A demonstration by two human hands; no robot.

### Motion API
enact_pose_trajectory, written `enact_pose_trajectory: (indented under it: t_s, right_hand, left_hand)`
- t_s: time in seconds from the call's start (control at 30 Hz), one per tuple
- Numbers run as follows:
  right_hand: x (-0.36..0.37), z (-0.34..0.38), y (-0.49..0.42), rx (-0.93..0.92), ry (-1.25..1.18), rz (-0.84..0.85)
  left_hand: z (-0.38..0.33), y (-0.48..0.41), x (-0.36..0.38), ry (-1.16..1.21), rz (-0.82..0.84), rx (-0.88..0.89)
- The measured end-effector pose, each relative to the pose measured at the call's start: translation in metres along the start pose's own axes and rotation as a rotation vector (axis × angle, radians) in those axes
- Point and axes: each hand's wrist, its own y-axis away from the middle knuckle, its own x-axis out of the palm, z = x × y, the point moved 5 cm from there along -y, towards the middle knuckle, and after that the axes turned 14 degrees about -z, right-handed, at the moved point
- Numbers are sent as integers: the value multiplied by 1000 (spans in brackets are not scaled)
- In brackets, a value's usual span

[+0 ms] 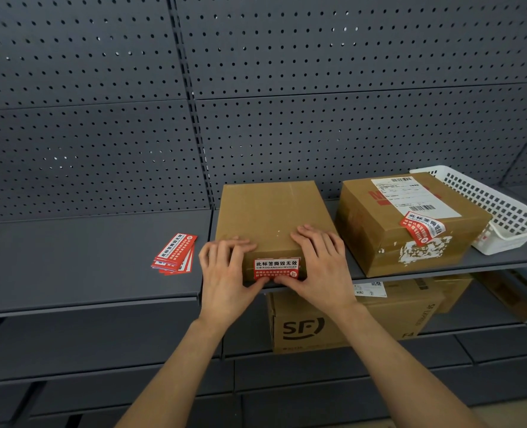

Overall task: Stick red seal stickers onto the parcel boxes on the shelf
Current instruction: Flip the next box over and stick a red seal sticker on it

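A flat brown parcel box (271,211) lies on the grey shelf (86,261) in the middle. A red seal sticker (276,267) sits on its front face, folded over the top edge. My left hand (225,273) grips the box's front left corner, its thumb under the sticker. My right hand (321,267) rests on the front right corner, thumb pressing the sticker's lower edge. A second box (410,223) to the right carries a shipping label and a red seal sticker (422,228). A stack of spare red stickers (174,254) lies left of the box.
A white plastic basket (496,211) stands tilted at the far right against the second box. On the lower shelf sit an SF-marked carton (317,322) and other boxes. A perforated grey back panel (256,103) rises behind the shelf.
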Motion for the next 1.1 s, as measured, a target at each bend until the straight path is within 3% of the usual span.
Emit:
enact_pose_trajectory:
  t_s: [0.47,1.1]
  right_hand:
    - [6,-7,5,-58,15,-33]
    - [4,-19,6,-164,1,44]
  left_hand:
    - [2,2,2,-1,-18,8]
    - [11,0,-3,8,26,98]
